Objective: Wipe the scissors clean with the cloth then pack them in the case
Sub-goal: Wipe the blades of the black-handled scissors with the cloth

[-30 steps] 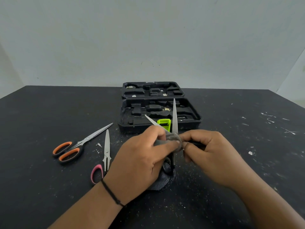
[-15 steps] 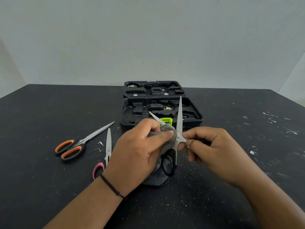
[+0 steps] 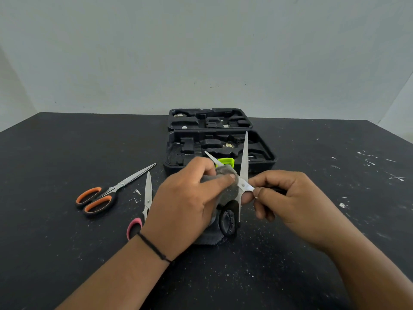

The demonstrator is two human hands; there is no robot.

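Note:
A pair of black-handled scissors [image 3: 244, 159] is held above the table with its blades spread apart, tips pointing away from me. My right hand [image 3: 288, 198] grips one black handle, just right of the pivot. My left hand [image 3: 190, 202] holds a grey cloth [image 3: 224, 173] pinched round the left blade near the pivot; the rest of the cloth hangs down to the table under that hand. The other black handle loop [image 3: 227, 222] hangs below the pivot. The open black case [image 3: 220, 153] lies just beyond the hands.
Orange-handled scissors [image 3: 100, 195] and pink-handled scissors [image 3: 143, 206] lie shut on the black table [image 3: 335, 220] to the left. A lime-green piece [image 3: 226, 162] sits at the case's front edge. White specks dot the table's right side.
The scissors have risen slightly and their blades have spread wider. The cloth has slid along the left blade, so the pivot is now bare.

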